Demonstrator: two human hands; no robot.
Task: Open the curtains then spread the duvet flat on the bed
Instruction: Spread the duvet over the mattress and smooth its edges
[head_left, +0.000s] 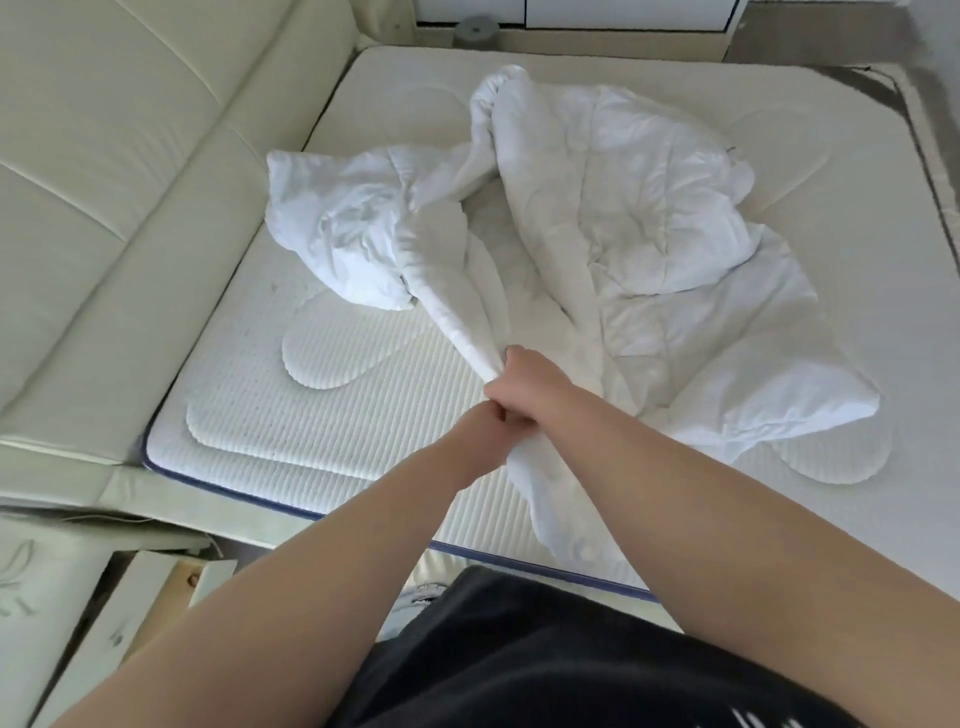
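Note:
A white duvet (649, 228) lies crumpled and twisted across the bare mattress (311, 415). One bunched strand of it runs from a lump at the left down to my hands near the mattress's front edge. My left hand (480, 434) and my right hand (524, 384) sit close together, and both grip this gathered edge of the duvet. A loose end hangs below my hands over the mattress edge. No curtains are in view.
A cream padded headboard (119, 208) rises along the left side of the bed. A bedside unit (62, 597) stands at the lower left. White cabinets (623, 13) line the far end beyond the mattress. My dark clothing fills the bottom of the view.

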